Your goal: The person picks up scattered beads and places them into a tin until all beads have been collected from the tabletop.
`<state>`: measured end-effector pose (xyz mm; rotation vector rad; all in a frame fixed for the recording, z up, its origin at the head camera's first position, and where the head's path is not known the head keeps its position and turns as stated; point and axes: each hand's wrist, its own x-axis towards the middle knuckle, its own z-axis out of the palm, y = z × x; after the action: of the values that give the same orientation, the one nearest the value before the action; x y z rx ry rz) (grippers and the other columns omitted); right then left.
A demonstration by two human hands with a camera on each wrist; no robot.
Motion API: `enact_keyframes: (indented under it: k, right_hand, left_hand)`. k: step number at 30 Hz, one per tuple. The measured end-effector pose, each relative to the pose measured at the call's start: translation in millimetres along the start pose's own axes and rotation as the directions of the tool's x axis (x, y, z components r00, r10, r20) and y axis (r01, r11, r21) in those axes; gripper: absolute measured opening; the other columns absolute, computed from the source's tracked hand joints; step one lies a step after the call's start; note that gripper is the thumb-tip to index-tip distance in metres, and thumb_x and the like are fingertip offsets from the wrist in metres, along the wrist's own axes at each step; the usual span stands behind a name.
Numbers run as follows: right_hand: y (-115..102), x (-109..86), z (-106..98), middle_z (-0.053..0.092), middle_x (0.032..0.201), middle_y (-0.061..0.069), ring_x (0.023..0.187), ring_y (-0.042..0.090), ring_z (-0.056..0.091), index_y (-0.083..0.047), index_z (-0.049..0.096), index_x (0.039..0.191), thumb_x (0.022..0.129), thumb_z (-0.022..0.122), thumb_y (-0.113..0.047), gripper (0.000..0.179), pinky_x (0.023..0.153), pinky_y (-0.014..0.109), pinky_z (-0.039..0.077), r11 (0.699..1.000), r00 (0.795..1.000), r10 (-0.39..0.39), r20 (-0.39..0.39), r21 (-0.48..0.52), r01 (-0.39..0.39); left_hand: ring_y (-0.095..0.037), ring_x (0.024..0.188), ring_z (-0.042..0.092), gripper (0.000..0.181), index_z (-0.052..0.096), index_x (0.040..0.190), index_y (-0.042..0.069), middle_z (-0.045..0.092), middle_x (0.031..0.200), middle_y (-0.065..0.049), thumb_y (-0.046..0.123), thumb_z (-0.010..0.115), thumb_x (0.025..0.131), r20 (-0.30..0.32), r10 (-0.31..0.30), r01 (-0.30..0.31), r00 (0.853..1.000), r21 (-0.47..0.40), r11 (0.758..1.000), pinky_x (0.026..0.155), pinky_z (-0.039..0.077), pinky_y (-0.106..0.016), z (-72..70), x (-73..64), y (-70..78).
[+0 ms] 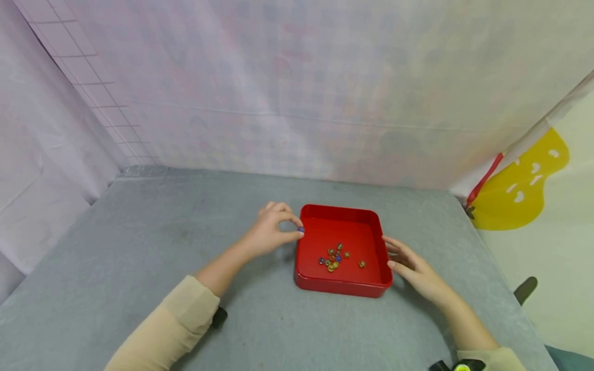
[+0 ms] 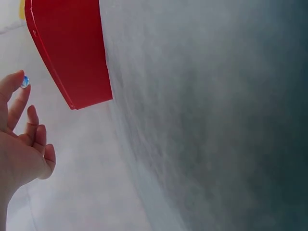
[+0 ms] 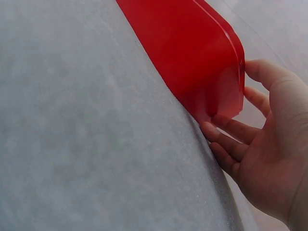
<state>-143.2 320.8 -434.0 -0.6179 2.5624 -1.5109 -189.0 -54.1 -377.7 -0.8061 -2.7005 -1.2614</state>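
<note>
Between the thumb and forefinger of my left hand point(image 1: 273, 232) I pinch a blue glass marble point(image 1: 301, 230), held at the left rim of a square red tray point(image 1: 342, 286). In the left wrist view that marble point(image 2: 25, 82) looks clear and blue, with the other fingers loosely bent below it. Several marbles point(image 1: 332, 265), amber, green and blue, lie on the tray's floor, mostly clustered near the front middle; one amber marble point(image 1: 362, 264) sits apart to the right. My right hand point(image 1: 419, 273) rests its extended fingertips against the tray's right wall, thumb at the rim.
The tray stands on a grey-covered table point(image 1: 185, 232). A pale patterned curtain point(image 1: 297, 103) hangs behind it. To the right, a yellow patch with white marks point(image 1: 524, 190) shows beyond the table's edge.
</note>
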Motion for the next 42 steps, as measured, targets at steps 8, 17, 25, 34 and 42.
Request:
enact_keyframes:
  k: [8,17,25,34,42]
  right_hand:
    - [0.7,0.2,-0.1,0.044,0.138,0.024,0.112,0.004,0.051,-0.01,0.033,0.149,0.098,0.053,-0.012,0.055,0.085,0.024,0.046,1.0,1.0,-0.007,-0.001,-0.005,0.007]
    - [0.4,0.0,-0.8,0.043,0.139,0.024,0.116,0.007,0.051,-0.009,0.032,0.149,0.098,0.053,-0.012,0.055,0.086,0.023,0.045,1.0,1.0,-0.011,0.002,-0.01,0.011]
    - [0.4,-0.2,-0.4,0.044,0.138,0.027,0.114,0.008,0.052,-0.007,0.033,0.148,0.098,0.052,-0.009,0.054,0.085,0.024,0.046,0.999,0.999,-0.035,-0.002,0.006,0.035]
    - [-0.3,0.3,-0.5,0.043,0.139,0.025,0.113,0.002,0.05,-0.009,0.033,0.149,0.098,0.053,-0.011,0.055,0.085,0.024,0.046,1.0,1.0,-0.011,-0.007,-0.005,0.011]
    - [-1.2,0.2,-0.5,0.044,0.137,0.027,0.113,0.001,0.051,-0.005,0.032,0.148,0.098,0.052,-0.006,0.054,0.085,0.023,0.046,0.998,0.998,-0.058,0.002,0.009,0.058]
  left_hand:
    - [-0.016,0.102,0.04,0.01,0.072,0.092,0.019,0.053,0.099,0.0,0.024,0.075,0.084,0.01,0.002,-0.002,1.0,0.002,1.0,0.098,0.024,-0.049,6.8,5.8,3.4]
    - [-0.016,0.102,0.041,0.011,0.072,0.093,0.018,0.053,0.098,0.003,0.023,0.076,0.084,0.021,0.012,-0.012,1.0,0.018,1.0,0.097,0.027,-0.047,14.1,13.2,6.9]
    - [-0.018,0.105,0.041,0.014,0.072,0.096,0.017,0.052,0.101,0.004,0.024,0.075,0.085,0.056,0.009,-0.012,0.998,0.058,0.998,0.097,0.027,-0.045,18.9,19.0,10.2]
    - [-0.016,0.1,0.042,0.014,0.073,0.095,0.017,0.054,0.098,0.002,0.025,0.075,0.084,0.072,0.048,-0.058,0.996,0.144,0.988,0.088,0.031,-0.04,28.2,24.5,8.4]
    - [-0.016,0.099,0.042,0.012,0.073,0.093,0.016,0.056,0.098,-0.002,0.023,0.076,0.083,0.091,0.051,-0.065,0.995,0.156,0.986,0.087,0.031,-0.04,32.8,25.6,5.2]
